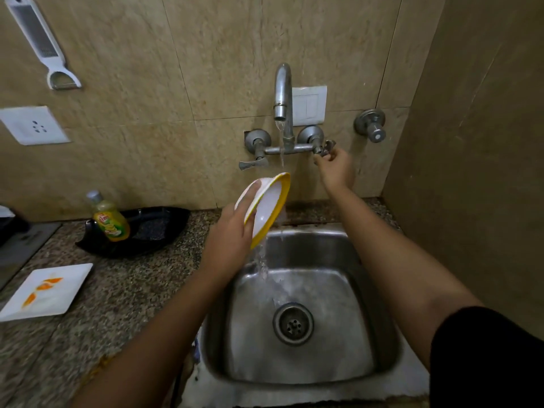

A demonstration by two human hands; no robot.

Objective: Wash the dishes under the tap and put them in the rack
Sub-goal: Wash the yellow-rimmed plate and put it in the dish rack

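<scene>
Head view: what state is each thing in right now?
Curved steel tap: running.
Yellow-rimmed white bowl: tilted under the stream, water spilling off.
Left hand: holds the bowl.
Right hand: grips the right tap handle.
Steel sink: wet, drain unplugged.
Square white plate: flat on the counter.
Yellow soap bottle: capped.

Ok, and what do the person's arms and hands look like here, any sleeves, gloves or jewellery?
The left hand and right hand are bare: no gloves, rings or watch visible. The left forearm is uncovered as far as the frame shows. The right forearm is bare too, with a black sleeve higher up, at the lower right corner.
</scene>
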